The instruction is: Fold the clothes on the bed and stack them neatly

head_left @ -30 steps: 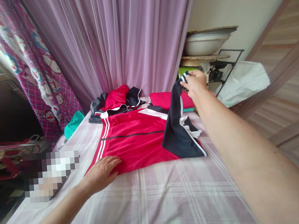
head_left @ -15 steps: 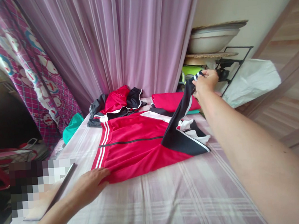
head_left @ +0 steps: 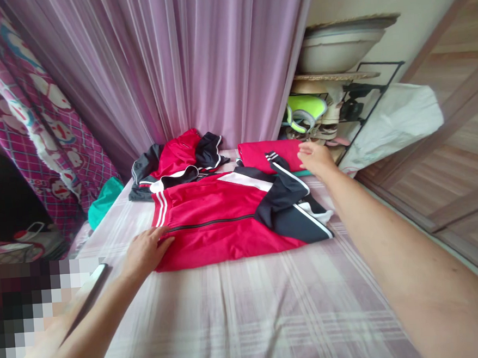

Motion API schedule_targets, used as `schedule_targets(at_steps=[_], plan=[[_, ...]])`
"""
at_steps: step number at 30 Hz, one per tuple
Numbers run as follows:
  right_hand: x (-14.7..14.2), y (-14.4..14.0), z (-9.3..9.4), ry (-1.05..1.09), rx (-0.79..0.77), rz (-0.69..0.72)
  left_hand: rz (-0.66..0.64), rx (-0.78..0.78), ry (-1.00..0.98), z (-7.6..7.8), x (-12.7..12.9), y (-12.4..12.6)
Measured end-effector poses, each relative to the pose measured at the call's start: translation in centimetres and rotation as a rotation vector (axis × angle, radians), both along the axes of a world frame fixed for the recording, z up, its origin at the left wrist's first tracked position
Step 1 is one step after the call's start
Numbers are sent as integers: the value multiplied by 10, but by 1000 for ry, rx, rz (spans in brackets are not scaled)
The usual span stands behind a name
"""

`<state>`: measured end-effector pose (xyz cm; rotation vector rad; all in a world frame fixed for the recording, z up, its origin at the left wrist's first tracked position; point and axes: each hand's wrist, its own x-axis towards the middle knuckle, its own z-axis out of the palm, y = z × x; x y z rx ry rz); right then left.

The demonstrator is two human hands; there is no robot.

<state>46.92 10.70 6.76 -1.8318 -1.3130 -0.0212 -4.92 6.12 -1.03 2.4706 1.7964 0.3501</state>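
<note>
A red track jacket (head_left: 208, 205) with a dark zip, dark sleeves and white striping lies spread on the bed. My left hand (head_left: 148, 251) rests on its striped hem at the lower end of the zip, fingers stretched out over the fabric. One dark sleeve (head_left: 282, 184) is bent over the jacket, its striped cuff pointing to the back. My right hand (head_left: 317, 157) is above the right end of a folded red garment (head_left: 262, 154), fingers apart and holding nothing. Whether it touches that garment I cannot tell.
A crumpled red and dark garment (head_left: 176, 159) lies at the back left near a teal cloth (head_left: 105, 202). A flat device (head_left: 83, 299), partly blurred out, is by the left edge. Purple curtains (head_left: 214, 55) hang behind. A rack (head_left: 384, 92) with a basin (head_left: 340, 49) stands right.
My right hand has let go of the dark sleeve and come lower; the sleeve now lies folded over the jacket. My left hand has shifted along the hem toward the zip.
</note>
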Motion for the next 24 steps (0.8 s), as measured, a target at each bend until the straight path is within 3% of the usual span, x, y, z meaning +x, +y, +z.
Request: schedule_targets(at_steps=[4, 8, 12, 17, 20, 24], plan=[[0, -93, -37, -159, -436, -99, 202, 74, -163, -15, -24, -19], [-9, -168, -77, -169, -587, -65, 421, 1, -285, -29, -44, -34], [-19, -183, -94, -40, -593, -81, 450, -61, -332, -29, -34, -39], [-16, -184, -78, -25, -428, -118, 545, -32, -381, -12, -20, -43], [-5, -207, -78, -91, -387, -94, 521, -40, -328, -2, -28, -48], [2, -244, -99, -159, -479, -39, 435, -43, -188, -4, -38, -55]])
